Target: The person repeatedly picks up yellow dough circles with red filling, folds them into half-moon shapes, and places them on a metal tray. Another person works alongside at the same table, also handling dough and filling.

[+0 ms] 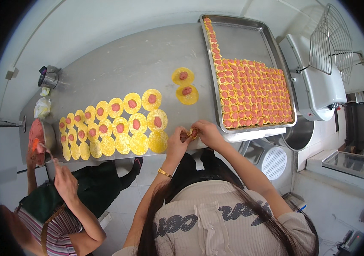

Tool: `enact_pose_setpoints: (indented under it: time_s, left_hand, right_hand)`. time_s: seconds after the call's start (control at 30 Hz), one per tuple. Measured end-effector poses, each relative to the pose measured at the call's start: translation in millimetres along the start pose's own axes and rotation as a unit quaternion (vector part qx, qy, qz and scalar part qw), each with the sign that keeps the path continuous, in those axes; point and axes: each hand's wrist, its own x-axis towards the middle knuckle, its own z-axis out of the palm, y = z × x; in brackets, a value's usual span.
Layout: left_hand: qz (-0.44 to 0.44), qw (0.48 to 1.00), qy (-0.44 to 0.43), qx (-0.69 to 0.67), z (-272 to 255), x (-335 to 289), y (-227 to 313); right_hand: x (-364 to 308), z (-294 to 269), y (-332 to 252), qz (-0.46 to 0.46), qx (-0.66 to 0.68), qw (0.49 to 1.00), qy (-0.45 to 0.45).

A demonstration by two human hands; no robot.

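Close to the table's front edge, my left hand (177, 143) and my right hand (208, 134) pinch a dumpling (193, 133) between them. Its yellow wrapper is gathered up around pink meat filling, and my fingers cover part of it. Beyond my hands, two round yellow wrappers (188, 99) with a dab of meat lie flat on the steel table (118, 55). To my left are rows of wrappers (156, 142); the far two rows carry meat, the near row is bare. At the right, a metal tray (244, 38) holds many finished open-topped dumplings (254, 94) packed in rows.
At the left, a co-worker's hand (65, 183) holds a spreading tool over a bowl of pink meat (36, 135). A metal cup (48, 79) stands at the far left. A white machine (314, 77) with a wire guard borders the tray; a perforated stool (272, 162) stands below.
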Motion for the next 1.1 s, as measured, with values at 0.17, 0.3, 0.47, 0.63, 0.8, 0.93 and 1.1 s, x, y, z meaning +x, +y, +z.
enact_pose_setpoints:
  time_s: [0.17, 0.3, 0.47, 0.63, 0.8, 0.93, 1.1]
  left_hand:
    - [0.012, 1.000, -0.020, 0.010, 0.2, 4.0, -0.4]
    - [0.033, 0.997, -0.049, 0.045, -0.8, 6.9, 2.5]
    - [0.031, 0.989, -0.078, 0.123, -0.8, 13.5, 8.6]
    - [0.015, 0.994, -0.076, 0.070, -3.5, 13.5, 7.8]
    - [0.040, 0.985, -0.093, 0.136, -2.3, 14.1, 10.1]
    - [0.023, 0.989, -0.112, 0.088, -5.9, 11.0, 10.5]
    - [0.062, 0.988, -0.083, 0.114, -5.3, 11.1, 7.9]
  right_hand:
    - [-5.4, -3.4, -4.9, -0.003, -0.058, 0.998, 0.033]
    - [-11.2, -4.3, -8.7, 0.051, -0.065, 0.997, -0.008]
    - [-3.6, -3.5, -6.7, 0.024, -0.019, 0.999, -0.017]
    - [-10.0, -5.4, -6.4, 0.022, -0.071, 0.997, 0.008]
    - [-8.1, -1.3, -6.2, 0.042, -0.060, 0.997, -0.016]
    - [-9.6, -1.4, -5.3, 0.012, -0.041, 0.999, 0.008]
    - [-13.3, 1.6, -6.3, 0.026, -0.065, 0.997, 0.021]
